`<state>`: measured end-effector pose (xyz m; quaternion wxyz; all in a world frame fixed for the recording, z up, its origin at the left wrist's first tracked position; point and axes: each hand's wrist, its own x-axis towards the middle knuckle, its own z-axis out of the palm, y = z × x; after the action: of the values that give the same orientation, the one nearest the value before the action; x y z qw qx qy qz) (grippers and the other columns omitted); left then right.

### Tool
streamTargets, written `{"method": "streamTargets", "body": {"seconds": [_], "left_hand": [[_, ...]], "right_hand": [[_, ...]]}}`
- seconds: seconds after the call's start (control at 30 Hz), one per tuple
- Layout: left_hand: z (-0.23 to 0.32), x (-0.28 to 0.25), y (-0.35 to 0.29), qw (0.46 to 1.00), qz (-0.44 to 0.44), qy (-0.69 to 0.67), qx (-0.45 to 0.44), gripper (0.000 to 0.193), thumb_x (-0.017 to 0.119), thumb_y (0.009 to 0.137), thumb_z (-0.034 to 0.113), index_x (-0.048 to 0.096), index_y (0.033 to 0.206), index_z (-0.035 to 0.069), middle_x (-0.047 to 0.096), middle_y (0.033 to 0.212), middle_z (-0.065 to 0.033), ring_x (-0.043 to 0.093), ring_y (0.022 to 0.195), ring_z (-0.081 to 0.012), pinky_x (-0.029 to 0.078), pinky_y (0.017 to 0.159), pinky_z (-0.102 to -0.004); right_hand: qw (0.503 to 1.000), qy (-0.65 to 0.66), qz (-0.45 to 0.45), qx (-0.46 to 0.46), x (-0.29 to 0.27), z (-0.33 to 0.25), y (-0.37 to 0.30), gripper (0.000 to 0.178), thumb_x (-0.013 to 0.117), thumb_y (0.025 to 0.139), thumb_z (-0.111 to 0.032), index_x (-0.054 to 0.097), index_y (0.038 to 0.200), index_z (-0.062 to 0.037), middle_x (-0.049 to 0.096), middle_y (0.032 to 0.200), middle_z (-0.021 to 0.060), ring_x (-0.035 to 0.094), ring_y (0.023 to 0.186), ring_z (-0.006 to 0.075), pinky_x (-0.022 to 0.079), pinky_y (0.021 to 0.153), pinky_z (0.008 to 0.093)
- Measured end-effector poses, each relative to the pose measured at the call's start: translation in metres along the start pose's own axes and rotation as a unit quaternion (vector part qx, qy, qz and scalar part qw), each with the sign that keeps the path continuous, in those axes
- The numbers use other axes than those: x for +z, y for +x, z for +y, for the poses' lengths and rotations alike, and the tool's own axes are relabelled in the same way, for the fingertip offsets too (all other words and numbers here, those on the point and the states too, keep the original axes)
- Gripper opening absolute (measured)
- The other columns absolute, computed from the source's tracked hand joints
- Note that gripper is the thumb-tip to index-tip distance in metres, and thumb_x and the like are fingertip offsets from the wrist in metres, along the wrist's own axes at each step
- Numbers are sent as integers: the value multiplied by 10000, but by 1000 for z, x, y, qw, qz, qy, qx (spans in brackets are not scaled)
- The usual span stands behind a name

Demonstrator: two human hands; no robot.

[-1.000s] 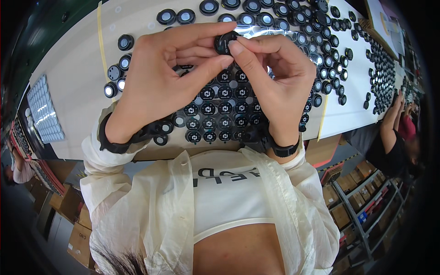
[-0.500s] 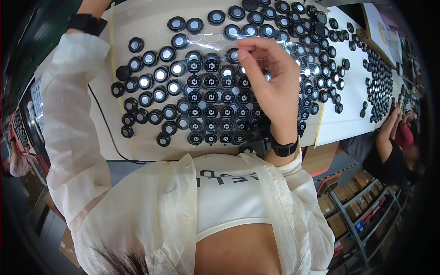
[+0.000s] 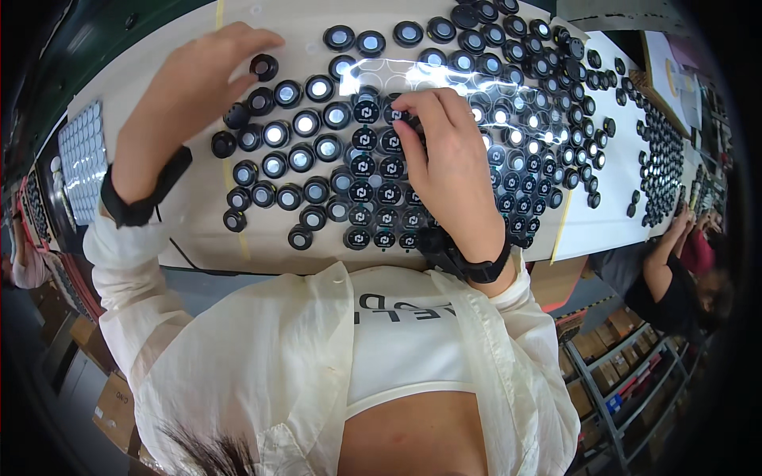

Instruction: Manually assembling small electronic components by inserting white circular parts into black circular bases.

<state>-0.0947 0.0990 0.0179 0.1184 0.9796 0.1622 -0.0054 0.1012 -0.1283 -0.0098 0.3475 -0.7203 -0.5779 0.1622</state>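
Observation:
Over the left part of the table is my left hand (image 3: 186,99), its fingers apart and nothing visible between them. Its fingertips are close to a round black puck (image 3: 263,67) with a pale centre. My right hand (image 3: 451,151) is over a clear sheet (image 3: 379,78) bearing rows of round black labels (image 3: 363,166) with a white emblem. Its thumb and index finger pinch at the edge of a round black label (image 3: 394,113) in the top row. The hand covers part of the sheet, and whether the label has lifted cannot be made out.
Several more black pucks (image 3: 305,122) lie around and under the sheet. Others crowd a white surface (image 3: 587,226) at the right. A sheet of pale round pieces (image 3: 83,163) is at the left, near a dark cable (image 3: 184,255). Another person (image 3: 675,270) works at far right.
My left hand has come down from the upper left edge toward the pucks. My right hand has lowered to the label in the top row. The view has shifted slightly.

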Motion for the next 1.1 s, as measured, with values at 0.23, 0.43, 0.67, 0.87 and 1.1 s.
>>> {"method": "streamTargets", "body": {"seconds": [0.23,0.43,0.67,0.87,1.1], "left_hand": [[16,-2,-8,997,-2,-33,-70,419,698,783,-19,622,1182,83,636,1140,-91,642,1010,-306,525,855,-382],[68,12,13,979,13,-173,106,376,680,816,53,565,1172,29,541,1376,-111,519,1256,-327,435,1057,-423],[69,30,17,981,-42,-170,82,358,653,846,82,542,1182,30,535,1388,-82,511,1265,-313,423,1083,-433],[64,28,19,982,23,-147,116,488,681,830,76,551,1300,59,569,1342,-84,548,1215,-324,452,1043,-403],[80,8,11,819,46,-572,-25,422,741,816,50,586,1190,-70,651,1142,-153,624,1070,-186,495,961,-381]], "right_hand": [[999,-25,2,33,4,-4,5,173,674,806,-1,585,954,2,588,885,159,591,832,345,473,740,426],[997,20,-12,68,0,-2,14,118,671,813,-7,595,902,7,600,805,148,602,786,330,482,704,423],[990,89,-32,101,-13,-3,15,86,679,813,-8,602,839,21,619,776,147,621,746,301,497,688,378],[985,169,-1,23,-40,-2,13,106,705,824,-27,628,892,0,611,786,43,574,725,158,454,681,271],[908,401,-19,116,-68,-19,6,167,675,883,-24,568,1008,5,585,926,21,511,831,80,396,768,224]]}}
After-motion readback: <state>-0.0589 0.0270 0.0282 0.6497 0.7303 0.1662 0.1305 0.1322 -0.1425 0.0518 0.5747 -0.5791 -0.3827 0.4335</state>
